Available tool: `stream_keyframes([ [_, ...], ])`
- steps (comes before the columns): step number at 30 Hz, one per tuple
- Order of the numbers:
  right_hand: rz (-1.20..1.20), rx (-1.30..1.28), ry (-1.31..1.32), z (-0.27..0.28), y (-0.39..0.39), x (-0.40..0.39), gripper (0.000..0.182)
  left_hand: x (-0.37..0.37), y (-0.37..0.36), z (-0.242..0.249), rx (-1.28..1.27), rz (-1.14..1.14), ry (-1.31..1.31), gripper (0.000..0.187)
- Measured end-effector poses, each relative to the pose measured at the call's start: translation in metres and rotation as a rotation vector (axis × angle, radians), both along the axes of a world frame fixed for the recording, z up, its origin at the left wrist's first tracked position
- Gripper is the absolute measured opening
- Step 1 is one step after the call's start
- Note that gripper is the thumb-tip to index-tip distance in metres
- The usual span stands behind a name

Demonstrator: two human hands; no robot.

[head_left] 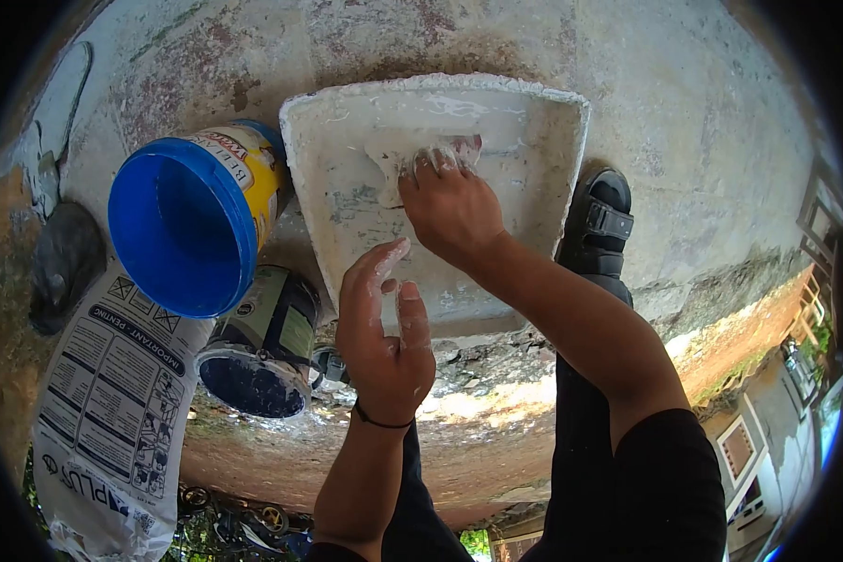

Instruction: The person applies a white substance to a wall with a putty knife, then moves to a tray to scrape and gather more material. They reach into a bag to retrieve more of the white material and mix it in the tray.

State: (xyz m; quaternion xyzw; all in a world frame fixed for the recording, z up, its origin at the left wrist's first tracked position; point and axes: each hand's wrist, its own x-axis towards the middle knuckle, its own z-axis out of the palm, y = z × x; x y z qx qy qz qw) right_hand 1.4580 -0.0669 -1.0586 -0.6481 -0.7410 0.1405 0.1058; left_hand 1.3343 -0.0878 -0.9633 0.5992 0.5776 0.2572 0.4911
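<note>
A wide pale tray (571, 187) with crusted white edges lies in front of me, its floor smeared with wet white plaster. My right hand (450, 206) reaches into it, fingers curled down and coated white. Those fingers close on a flat, plaster-smeared piece (468, 145) with a reddish end; I cannot tell its exact kind. Over the tray's near left side, my left hand (389, 337) is raised with thumb and fingers apart, holding nothing. White residue covers its fingertips, and a dark band circles the wrist.
Left of the tray, a blue bucket (178, 229) with a yellow label lies tipped toward me. Below it are a plaster-stained paint can (258, 365) and a printed white sack (112, 412). My sandalled foot (609, 220) stands against the tray's right side, on stained concrete (702, 140).
</note>
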Motion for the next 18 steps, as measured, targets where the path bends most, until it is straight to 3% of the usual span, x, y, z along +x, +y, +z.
stream_keyframes([
  [5, 0.060, -0.044, 0.045, 0.022, -0.018, 0.010, 0.012, 0.000, 0.006, 0.008, -0.063, 0.006, -0.028, 0.029],
  [8, 0.122, 0.071, 0.029, 0.028, -0.023, 0.012, 0.015, -0.002, 0.007, 0.009, -0.052, -0.011, -0.030, 0.029],
  [10, 0.108, -0.021, 0.016, 0.017, -0.026, 0.009, 0.016, -0.001, 0.005, 0.009, -0.053, -0.008, -0.023, 0.029],
  [13, 0.077, 0.052, -0.012, 0.001, -0.014, 0.010, 0.016, 0.001, 0.007, 0.010, -0.059, -0.015, -0.006, 0.028],
  [16, 0.014, -0.061, -0.008, 0.012, 0.002, 0.006, 0.014, -0.001, 0.008, 0.006, -0.038, -0.022, -0.003, 0.028],
  [18, 0.009, 0.053, -0.017, 0.022, 0.016, 0.004, 0.013, -0.002, 0.011, 0.005, 0.000, -0.022, 0.001, 0.028],
])
